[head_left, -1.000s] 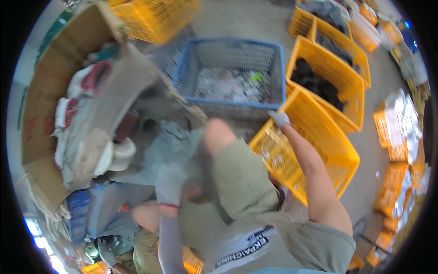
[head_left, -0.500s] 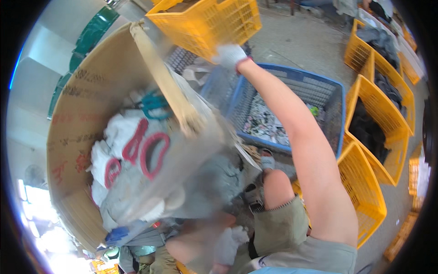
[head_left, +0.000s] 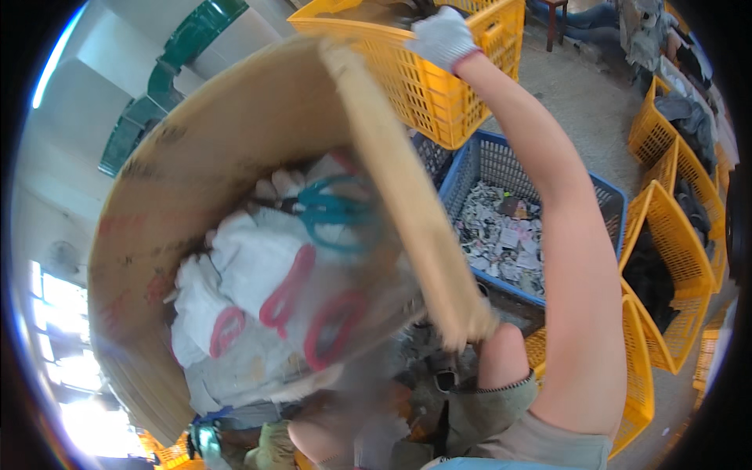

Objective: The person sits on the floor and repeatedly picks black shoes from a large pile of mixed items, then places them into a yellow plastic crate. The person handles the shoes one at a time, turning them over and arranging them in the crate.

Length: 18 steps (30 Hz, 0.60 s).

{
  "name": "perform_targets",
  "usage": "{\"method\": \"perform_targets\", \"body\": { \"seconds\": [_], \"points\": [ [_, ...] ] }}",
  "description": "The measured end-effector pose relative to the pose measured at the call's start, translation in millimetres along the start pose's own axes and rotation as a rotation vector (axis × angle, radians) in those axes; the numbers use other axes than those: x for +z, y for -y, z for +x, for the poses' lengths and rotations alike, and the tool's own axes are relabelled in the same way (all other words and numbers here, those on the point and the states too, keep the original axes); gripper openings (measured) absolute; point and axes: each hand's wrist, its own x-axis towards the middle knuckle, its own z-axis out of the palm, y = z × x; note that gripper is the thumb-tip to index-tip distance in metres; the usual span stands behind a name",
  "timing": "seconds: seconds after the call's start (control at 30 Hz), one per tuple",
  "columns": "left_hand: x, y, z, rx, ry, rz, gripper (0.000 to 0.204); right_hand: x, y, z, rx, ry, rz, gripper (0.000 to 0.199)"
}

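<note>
Light scraps (head_left: 509, 235) already fill the blue basket (head_left: 609, 210) and dark material (head_left: 401, 13) remains in the yellow crate (head_left: 458, 106) beyond, its rim under the gloved right hand (head_left: 444, 39), grip unclear, the blurred left hand's (head_left: 383, 432) fingers unreadable.

The scuffed grey floor (head_left: 581, 102) carries a blue rectangular lattice plastic basket (head_left: 497, 157); several yellow rectangular slotted plastic crates (head_left: 686, 251) stand on it, right of the basket.

- The yellow perforated plastic crate (head_left: 411, 82) is sitting open side up near the blue basket's (head_left: 476, 163) far-left corner.
- It is holding dark material.
</note>
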Motion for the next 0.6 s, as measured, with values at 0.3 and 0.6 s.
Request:
{"method": "perform_targets", "body": {
  "seconds": [0.3, 0.6],
  "points": [
    [140.9, -129.9, -25.5, 1.368, 0.244, 0.723, 0.041, -136.0, 66.7, -331.8, 0.217, -0.337, 0.208, 0.041],
    [367.7, -122.4, 70.5, 1.058, 0.086, 1.336, 0.037, -191.4, 137.8, -523.2, -0.259, 0.254, 0.757, 0.013]
  ]
}}
